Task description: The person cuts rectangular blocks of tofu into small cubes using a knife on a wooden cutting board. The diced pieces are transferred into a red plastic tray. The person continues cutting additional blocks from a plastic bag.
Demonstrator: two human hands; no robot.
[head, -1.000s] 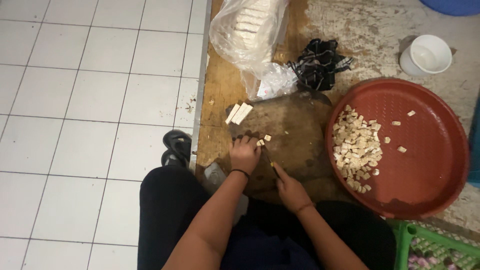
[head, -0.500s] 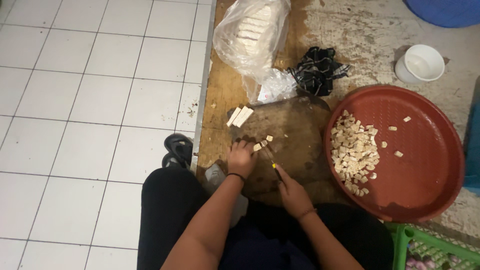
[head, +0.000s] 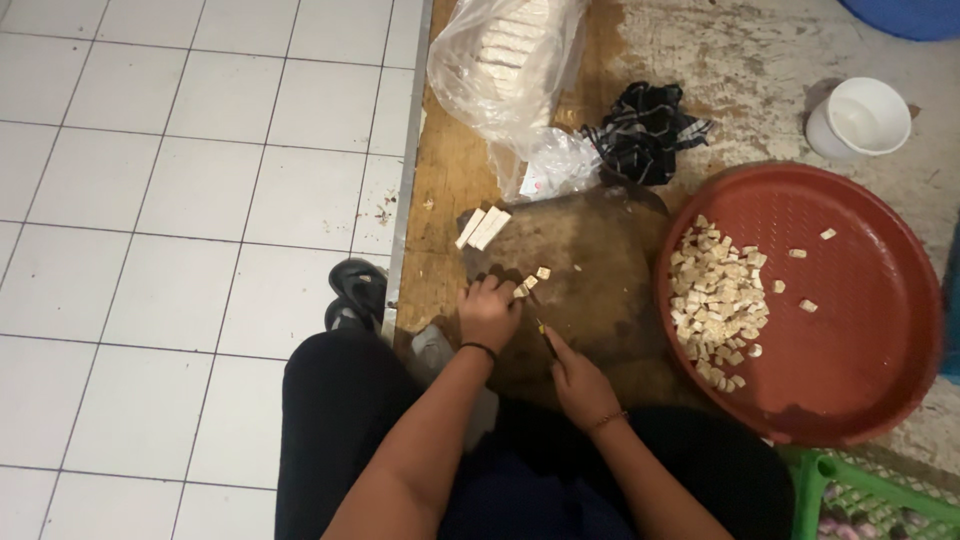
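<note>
A dark round chopping board (head: pixel 590 270) lies on the wooden surface in front of me. My left hand (head: pixel 488 312) rests fingers-down on pale cut pieces (head: pixel 532 281) at the board's near edge. My right hand (head: pixel 578 380) grips a knife (head: pixel 543 333) whose blade points at those pieces. Three uncut pale strips (head: pixel 482 228) lie at the board's far left corner. To the right, a big red round tray (head: pixel 850 310) holds a heap of cut cubes (head: pixel 718 295).
A clear plastic bag (head: pixel 505 65) of pale blocks lies at the back, with a dark crumpled cloth (head: pixel 645 120) beside it. A white cup (head: pixel 860 118) stands far right. White floor tiles (head: pixel 180 200) spread left. A green crate (head: pixel 870 495) is at lower right.
The view shifted slightly. My hands stay at the board's near edge, the knife working at the small pieces under my left fingers.
</note>
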